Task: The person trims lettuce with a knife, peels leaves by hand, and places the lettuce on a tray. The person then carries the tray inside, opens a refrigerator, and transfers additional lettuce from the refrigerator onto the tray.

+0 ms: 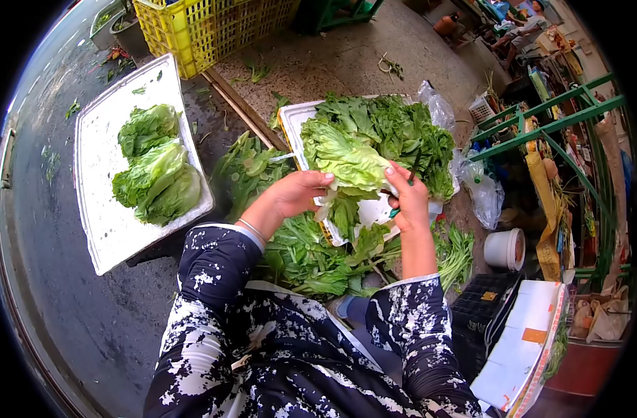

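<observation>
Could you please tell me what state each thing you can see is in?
Held lettuce: raised, gripped by left hand and right hand
Green-handled tool: held in right hand
White foam slab: bearing leafy lettuce
Foam box: open, heaped with greens
Loose leaves: scattered on ground
Yellow crate: contents unclear
Plastic bag: crumpled
</observation>
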Demonstrator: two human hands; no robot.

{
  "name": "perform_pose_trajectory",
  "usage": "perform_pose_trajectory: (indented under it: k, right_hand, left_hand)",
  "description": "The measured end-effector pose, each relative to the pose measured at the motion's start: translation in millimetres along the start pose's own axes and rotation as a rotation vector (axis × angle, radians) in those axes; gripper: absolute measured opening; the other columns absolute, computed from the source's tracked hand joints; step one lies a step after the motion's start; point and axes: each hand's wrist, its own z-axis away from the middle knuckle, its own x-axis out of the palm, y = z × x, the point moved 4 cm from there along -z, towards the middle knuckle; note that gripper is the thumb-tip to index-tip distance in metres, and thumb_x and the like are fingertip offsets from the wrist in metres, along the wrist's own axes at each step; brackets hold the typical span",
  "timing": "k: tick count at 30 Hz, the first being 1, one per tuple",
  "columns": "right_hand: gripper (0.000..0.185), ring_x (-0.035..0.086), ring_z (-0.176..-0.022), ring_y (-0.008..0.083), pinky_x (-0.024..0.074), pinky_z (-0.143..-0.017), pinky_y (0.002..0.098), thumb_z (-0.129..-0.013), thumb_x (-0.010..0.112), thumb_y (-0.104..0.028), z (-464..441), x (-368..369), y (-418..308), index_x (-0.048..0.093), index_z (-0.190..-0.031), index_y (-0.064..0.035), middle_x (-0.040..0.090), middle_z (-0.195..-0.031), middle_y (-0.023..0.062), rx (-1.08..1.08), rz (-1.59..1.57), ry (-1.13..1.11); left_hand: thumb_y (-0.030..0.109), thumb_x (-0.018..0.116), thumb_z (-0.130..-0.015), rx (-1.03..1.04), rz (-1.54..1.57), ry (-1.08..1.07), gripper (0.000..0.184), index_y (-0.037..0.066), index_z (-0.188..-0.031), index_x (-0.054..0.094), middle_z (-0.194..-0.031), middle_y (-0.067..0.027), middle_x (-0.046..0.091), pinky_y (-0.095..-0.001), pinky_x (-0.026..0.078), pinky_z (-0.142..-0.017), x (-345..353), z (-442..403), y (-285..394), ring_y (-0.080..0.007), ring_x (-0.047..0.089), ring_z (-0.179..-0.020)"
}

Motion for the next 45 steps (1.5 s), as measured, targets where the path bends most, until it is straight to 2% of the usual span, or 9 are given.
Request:
perform_pose_trajectory:
  k: [9,12,15,19,24,28,33,39,45]
  right_hand:
    - [0.032,0.053,-0.068,0.0046,0.0378,-0.049,0.0159,-0.073,0.067,-0.01,-2.6,-66.5,-54.9,0.058,-0.102,0.0005,0.061,-0.086,0.0024,-0.178,0.175,0.058]
    - [0.031,0.055,-0.078,0.0092,0.0437,-0.069,0.0212,-0.072,0.067,-0.008,-5.8,-95.0,-62.2,0.059,-0.099,0.0033,0.061,-0.088,0.0051,-0.33,0.288,0.046]
    - [0.028,0.055,-0.081,0.0108,0.0438,-0.074,0.0241,-0.072,0.067,-0.009,3.1,-106.1,-69.8,0.062,-0.097,0.0028,0.062,-0.09,0.006,-0.448,0.5,0.045]
    - [0.03,0.055,-0.084,0.0093,0.0436,-0.076,0.0247,-0.071,0.067,-0.012,27.0,-88.1,-73.3,0.061,-0.098,0.0008,0.063,-0.09,0.0061,-0.437,0.797,-0.043]
    - [0.03,0.055,-0.08,0.009,0.0445,-0.072,0.0239,-0.071,0.067,-0.009,55.6,-42.9,-73.5,0.061,-0.099,0.001,0.063,-0.089,0.0054,-0.362,0.792,-0.359]
    - [0.029,0.054,-0.077,0.0074,0.0434,-0.07,0.0219,-0.07,0.069,-0.009,78.0,-9.2,-92.1,0.062,-0.097,-0.0011,0.063,-0.086,0.0029,-0.426,0.767,-0.616]
    - [0.029,0.052,-0.077,0.0067,0.0419,-0.069,0.0213,-0.069,0.07,-0.006,96.5,16.0,-104.0,0.063,-0.096,-0.002,0.062,-0.085,0.0016,-0.482,0.585,-0.89]
    - [0.029,0.052,-0.073,0.006,0.0426,-0.069,0.0206,-0.072,0.068,-0.008,93.3,21.0,-88.2,0.061,-0.099,0.0002,0.061,-0.081,0.0021,-0.649,0.597,-0.668]
    - [0.028,0.051,-0.063,0.0059,0.0439,-0.051,0.0194,-0.079,0.064,-0.02,76.0,-7.8,-43.9,0.06,-0.095,0.0018,0.058,-0.073,0.0018,-0.276,0.226,-0.198]
  left_hand:
    - [0.031,0.061,-0.077,0.008,-0.001,0.27,0.031,0.009,-0.096,0.053,-0.097,-0.0068,0.055,-0.0512,0.028,-0.093,-29.7,2.7,12.5,-0.0242,0.052,-0.093]
    - [0.036,0.061,-0.076,0.032,-0.311,0.504,0.048,0.004,-0.11,0.049,-0.104,-0.0133,0.055,-0.0418,0.037,-0.09,-63.2,-8.2,2.6,-0.0277,0.054,-0.093]
    - [0.043,0.063,-0.073,0.055,-1.646,0.632,0.08,-0.005,-0.128,0.029,-0.106,-0.0192,0.056,-0.0338,0.046,-0.075,-62.3,-11.7,-9.3,-0.027,0.058,-0.091]
    - [0.046,0.065,-0.068,-0.138,-1.768,0.621,0.074,0.003,-0.123,0.041,-0.098,-0.0173,0.059,-0.0363,0.046,-0.076,5.1,14.4,10.1,-0.0293,0.058,-0.091]
    - [0.046,0.077,-0.052,0.708,-1.563,0.117,0.098,0.011,-0.131,0.031,-0.125,-0.0196,0.038,-0.0374,0.035,-0.096,81.7,30.1,24.6,-0.033,0.04,-0.115]
    - [0.048,0.079,-0.049,0.436,-1.204,-0.321,0.117,0.008,-0.137,0.014,-0.139,-0.0171,0.021,-0.0367,0.018,-0.105,88.0,16.6,38.1,-0.0275,0.023,-0.128]
    - [0.045,0.074,-0.059,0.047,-0.201,-0.772,0.104,0.002,-0.136,0.018,-0.133,-0.0188,0.033,-0.034,0.031,-0.099,90.0,23.1,18.6,-0.0256,0.038,-0.119]
    - [0.018,0.07,-0.065,-0.197,0.339,-0.655,0.077,0.001,-0.129,0.031,-0.119,-0.0168,0.048,-0.0341,0.04,-0.091,101.4,73.5,-22.0,-0.0248,0.051,-0.106]
    - [0.007,0.073,-0.06,0.377,-0.316,-0.118,0.082,0.002,-0.13,0.029,-0.117,-0.008,0.048,-0.0299,0.037,-0.092,92.2,60.8,-14.0,-0.0185,0.048,-0.107]
